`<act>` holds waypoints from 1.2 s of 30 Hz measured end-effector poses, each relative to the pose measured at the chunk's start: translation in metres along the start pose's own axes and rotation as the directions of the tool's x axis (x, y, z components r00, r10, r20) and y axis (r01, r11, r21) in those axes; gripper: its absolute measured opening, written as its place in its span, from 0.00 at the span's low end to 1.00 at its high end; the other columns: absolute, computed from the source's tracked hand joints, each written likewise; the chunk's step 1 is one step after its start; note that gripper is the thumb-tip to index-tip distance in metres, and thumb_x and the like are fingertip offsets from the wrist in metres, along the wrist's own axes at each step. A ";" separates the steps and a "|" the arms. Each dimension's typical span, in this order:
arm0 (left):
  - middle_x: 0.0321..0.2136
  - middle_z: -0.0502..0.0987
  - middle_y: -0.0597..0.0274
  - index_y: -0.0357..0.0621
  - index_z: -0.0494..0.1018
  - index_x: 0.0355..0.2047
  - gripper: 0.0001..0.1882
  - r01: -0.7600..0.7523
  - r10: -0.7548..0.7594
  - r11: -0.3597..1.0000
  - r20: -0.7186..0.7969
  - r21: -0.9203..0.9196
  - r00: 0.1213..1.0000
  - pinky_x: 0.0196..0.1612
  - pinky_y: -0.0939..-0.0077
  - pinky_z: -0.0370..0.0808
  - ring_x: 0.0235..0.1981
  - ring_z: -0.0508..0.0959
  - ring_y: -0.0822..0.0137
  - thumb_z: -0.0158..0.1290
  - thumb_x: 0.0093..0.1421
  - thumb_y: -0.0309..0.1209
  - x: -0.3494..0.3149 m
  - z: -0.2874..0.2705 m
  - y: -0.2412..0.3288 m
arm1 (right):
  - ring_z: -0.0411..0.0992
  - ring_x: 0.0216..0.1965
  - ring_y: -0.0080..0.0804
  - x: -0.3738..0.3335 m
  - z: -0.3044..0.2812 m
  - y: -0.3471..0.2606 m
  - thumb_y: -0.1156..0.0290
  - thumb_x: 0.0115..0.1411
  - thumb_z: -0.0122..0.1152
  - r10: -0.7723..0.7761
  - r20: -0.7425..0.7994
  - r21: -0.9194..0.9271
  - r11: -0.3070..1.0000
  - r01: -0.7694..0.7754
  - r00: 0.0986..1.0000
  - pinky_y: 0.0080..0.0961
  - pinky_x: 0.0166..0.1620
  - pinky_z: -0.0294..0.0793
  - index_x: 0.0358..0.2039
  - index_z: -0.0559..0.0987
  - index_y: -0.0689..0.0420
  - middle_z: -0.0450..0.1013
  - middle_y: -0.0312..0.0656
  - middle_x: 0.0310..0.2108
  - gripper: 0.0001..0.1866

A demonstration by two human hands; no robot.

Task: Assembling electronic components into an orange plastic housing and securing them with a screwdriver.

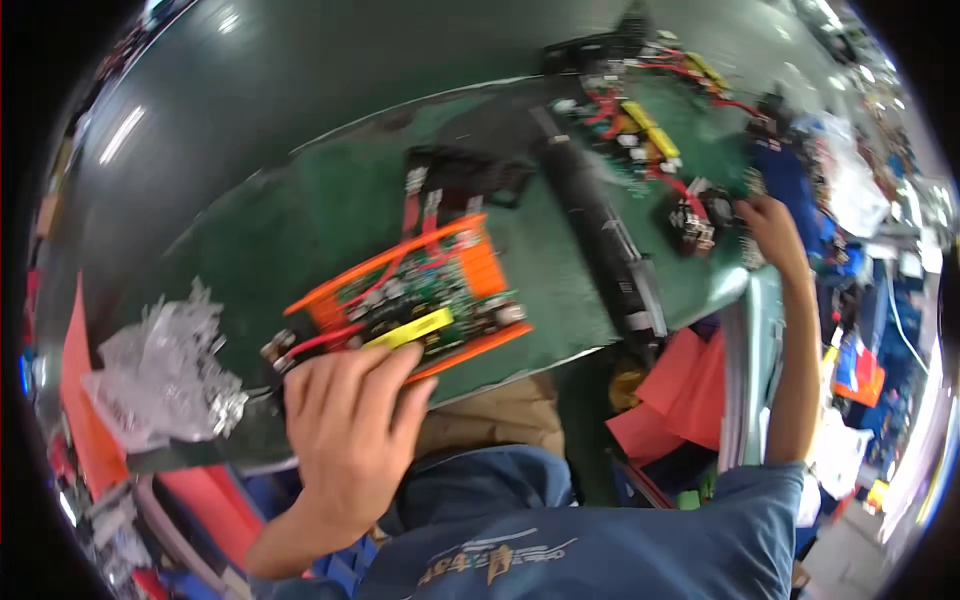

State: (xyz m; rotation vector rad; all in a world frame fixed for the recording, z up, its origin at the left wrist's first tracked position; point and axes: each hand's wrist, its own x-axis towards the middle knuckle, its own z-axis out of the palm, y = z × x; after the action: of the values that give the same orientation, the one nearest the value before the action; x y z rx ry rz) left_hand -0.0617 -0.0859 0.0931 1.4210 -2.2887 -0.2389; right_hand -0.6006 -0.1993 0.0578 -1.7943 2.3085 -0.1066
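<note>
Left hand palm down, fingers slightly parted, left wrist bent, right arm extended forward, right hand partly curled, slightly blurred.

Moderate light, glossy glare, motion blur.
Pale streaks reflect off the dark shiny surface at upper left; a white sheen marks the green mat near its right end. Blur softens the right hand and orange housing. Straight edges bow outward; blackness swallows the corners.
</note>
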 end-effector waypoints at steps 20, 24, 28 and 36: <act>0.33 0.75 0.70 0.51 0.84 0.43 0.20 0.043 -0.043 0.999 0.104 0.001 0.994 0.43 0.62 0.65 0.31 0.73 0.64 0.73 0.48 0.32 -0.011 0.008 -0.014 | 0.81 0.37 0.37 -0.223 0.118 -0.283 0.89 0.47 0.73 -0.430 -0.238 0.766 0.469 0.440 0.871 0.28 0.36 0.79 0.46 0.84 0.60 0.80 0.45 0.38 0.24; 0.36 0.77 0.73 0.49 0.84 0.45 0.17 0.013 -0.017 0.999 0.127 0.030 0.992 0.44 0.68 0.66 0.31 0.76 0.72 0.68 0.52 0.33 -0.013 0.002 -0.017 | 0.81 0.34 0.35 -0.217 0.117 -0.286 0.89 0.44 0.74 -0.420 -0.240 0.751 0.490 0.441 0.875 0.26 0.35 0.80 0.44 0.85 0.59 0.81 0.44 0.38 0.24; 0.36 0.78 0.72 0.48 0.84 0.44 0.17 0.002 -0.005 1.000 0.134 0.023 0.991 0.45 0.68 0.66 0.30 0.76 0.72 0.67 0.53 0.33 -0.014 0.003 -0.020 | 0.79 0.29 0.29 -0.216 0.118 -0.292 0.90 0.46 0.72 -0.361 -0.241 0.771 0.492 0.403 0.901 0.21 0.30 0.74 0.38 0.81 0.61 0.82 0.46 0.35 0.18; 0.35 0.78 0.71 0.47 0.85 0.42 0.16 -0.011 0.009 1.000 0.128 0.008 0.992 0.45 0.67 0.68 0.29 0.76 0.71 0.66 0.51 0.32 -0.013 0.004 -0.021 | 0.68 0.20 0.12 -0.220 0.127 -0.297 0.86 0.47 0.77 -0.230 -0.214 0.804 0.510 0.305 0.949 0.14 0.21 0.58 0.34 0.79 0.58 0.83 0.39 0.29 0.17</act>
State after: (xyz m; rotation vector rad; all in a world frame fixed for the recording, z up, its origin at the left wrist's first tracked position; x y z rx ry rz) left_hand -0.0414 -0.0843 0.0779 1.4365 -2.4012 -0.3255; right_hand -0.2405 -0.0526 0.0174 -1.5540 1.4920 -1.1461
